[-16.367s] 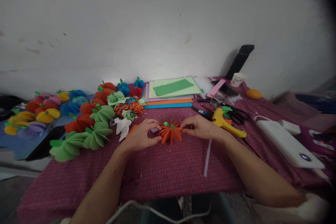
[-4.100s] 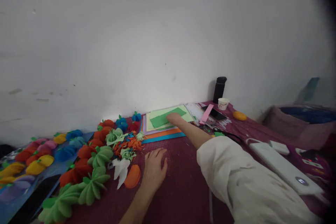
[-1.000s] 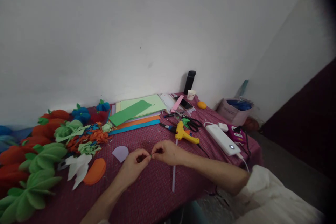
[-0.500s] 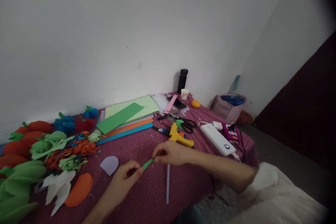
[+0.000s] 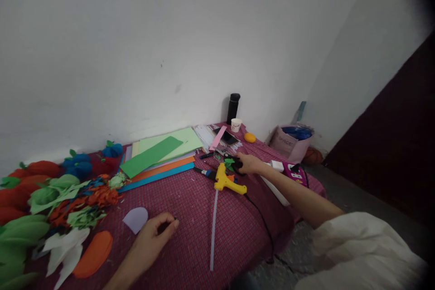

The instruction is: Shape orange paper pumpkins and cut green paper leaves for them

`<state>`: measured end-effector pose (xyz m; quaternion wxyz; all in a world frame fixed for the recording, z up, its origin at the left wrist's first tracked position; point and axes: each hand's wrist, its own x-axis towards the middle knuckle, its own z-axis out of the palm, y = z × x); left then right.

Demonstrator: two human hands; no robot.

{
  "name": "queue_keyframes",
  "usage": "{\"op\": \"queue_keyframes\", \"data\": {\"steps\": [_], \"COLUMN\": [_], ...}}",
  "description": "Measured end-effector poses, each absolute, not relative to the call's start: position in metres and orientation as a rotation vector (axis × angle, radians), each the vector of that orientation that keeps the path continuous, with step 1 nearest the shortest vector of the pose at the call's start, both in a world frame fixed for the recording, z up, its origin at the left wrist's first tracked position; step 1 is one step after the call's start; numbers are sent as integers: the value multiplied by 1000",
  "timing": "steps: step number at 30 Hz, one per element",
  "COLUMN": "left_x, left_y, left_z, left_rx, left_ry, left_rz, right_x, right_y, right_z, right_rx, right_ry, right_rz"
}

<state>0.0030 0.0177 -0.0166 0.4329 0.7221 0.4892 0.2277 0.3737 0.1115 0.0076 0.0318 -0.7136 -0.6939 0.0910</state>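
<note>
My left hand [image 5: 154, 238] hovers over the front of the table, thumb and fingers pinched together. Only a tiny dark-green tip of a paper piece [image 5: 176, 219] shows at its fingertips; the remainder is hidden. At the right, my right hand [image 5: 249, 163] has its fingers closed around the black handles of the scissors [image 5: 234, 157], which lie on the table and are partly covered by it. Just in front of the scissors is a yellow glue gun [image 5: 226, 181], with a long translucent glue stick [image 5: 213, 231] sticking out of it. A lilac paper shape [image 5: 136, 219] lies beside my left hand.
Coloured paper sheets [image 5: 163, 163] are stacked by the wall. Paper fruits [image 5: 23, 190] and crumpled scraps [image 5: 98, 195] crowd the left. A phone [image 5: 226, 136], paper cup [image 5: 236, 125], black bottle [image 5: 233, 108], power bank [image 5: 277, 191] and purple power strip [image 5: 295, 173] stand or lie rightward.
My right hand has let go of the green paper piece and moved away to the scissors at the back right. My left hand stays low over the table, still pinched.
</note>
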Motion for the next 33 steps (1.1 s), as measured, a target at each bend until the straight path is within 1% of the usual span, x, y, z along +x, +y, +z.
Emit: {"op": "queue_keyframes", "data": {"steps": [6,15,18,19,21,24,28,31,33], "left_x": [3,1,2,3,4,4,-2,-11,-15], "left_y": [17,16,15,15,15,18,23,25,24], "left_z": [-15,-16,-14,-14,-13,-15,-16,-9,-3], "left_rx": [1802,1814,1812,1804,1771,1711,1660,1581,1546], "left_ry": [1218,1207,1223,1228,1232,1235,1303,1451,1541], "left_rz": [578,633,648,656,670,696,872,1129,1247], "right_x": [371,391,390,386,371,338,295,264,242], "right_y": [109,85,61,49,23,-15,-34,-22,-9], "right_z": [11,56,70,73,77,76,67,58,50], "right_rx": [-2143,-1967,-1867,-1761,-1595,-1477,-1469,-1469,-1477], "right_ry": [-2078,-1988,-2022,-2071,-2196,-2384,-2516,-2568,-2598], "right_rz": [331,454,512,584,663,737,510,243,126]}}
